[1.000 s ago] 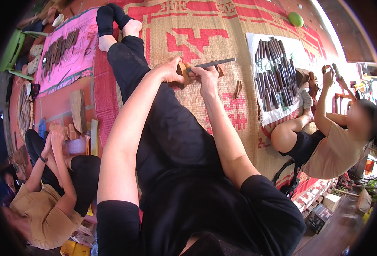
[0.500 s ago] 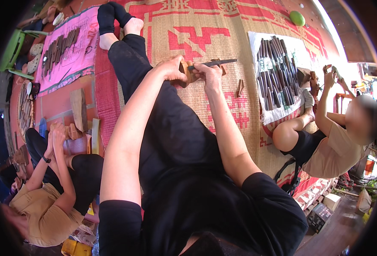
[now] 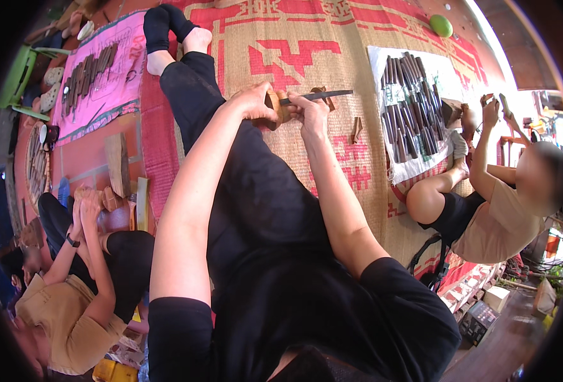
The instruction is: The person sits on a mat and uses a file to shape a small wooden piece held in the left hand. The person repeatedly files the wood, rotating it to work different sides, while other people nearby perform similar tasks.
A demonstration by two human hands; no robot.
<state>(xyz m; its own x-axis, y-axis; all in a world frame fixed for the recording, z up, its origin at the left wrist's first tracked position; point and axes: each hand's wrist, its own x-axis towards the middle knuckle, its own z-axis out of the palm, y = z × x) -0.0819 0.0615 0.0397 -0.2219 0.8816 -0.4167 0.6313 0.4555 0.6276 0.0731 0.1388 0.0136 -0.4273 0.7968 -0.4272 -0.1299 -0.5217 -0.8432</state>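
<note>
My left hand (image 3: pixel 253 103) is closed round a small carved block of light brown wood (image 3: pixel 285 113) above my outstretched leg. My right hand (image 3: pixel 314 114) grips a long, narrow dark tool (image 3: pixel 335 93), like a file or a carving chisel. One end of the tool lies against the wood, close to the left fingers; its other end points right over the mat. My fingers partly hide the block, so its shape is unclear. Just behind the tool a brown wooden piece (image 3: pixel 320 90) lies on the mat, and a thin brown piece (image 3: pixel 356 130) lies farther right.
Several dark-handled tools (image 3: pixel 411 121) lie in rows on a white sheet (image 3: pixel 377 63) at the right. More tools (image 3: pixel 81 79) rest on a pink cloth (image 3: pixel 119 39) at the left. People sit on both sides, one (image 3: pixel 71 299) working with wood. A green round fruit (image 3: pixel 441 25) sits far right.
The tool and my right hand have shifted very slightly left against the wood. My left hand keeps its grip. The person at the left has raised their hands a little.
</note>
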